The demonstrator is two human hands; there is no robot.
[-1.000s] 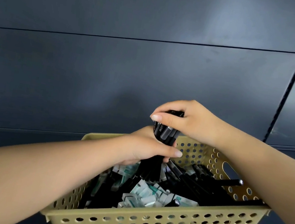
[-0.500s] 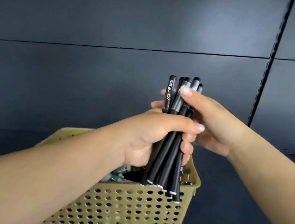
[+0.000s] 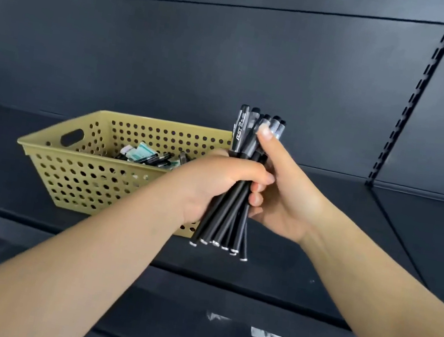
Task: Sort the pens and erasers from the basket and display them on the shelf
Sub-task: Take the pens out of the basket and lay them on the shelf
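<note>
I am holding the pens [image 3: 237,182] upright over the shelf [image 3: 334,246], just right of the basket [image 3: 87,175]. Left hand [image 3: 211,187] is clenching mid-barrel; right hand [image 3: 281,190] is wrapping the bundle, thumb on caps. Light, stiff, slick barrels, likely to slide; I judge mid-barrel best.

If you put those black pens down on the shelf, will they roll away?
Probably a bit. The pens look round and smooth, so loose ones could roll on the flat shelf. Their clips may stop them. They look stiff and light, since the left hand holds the bunch easily.
</note>
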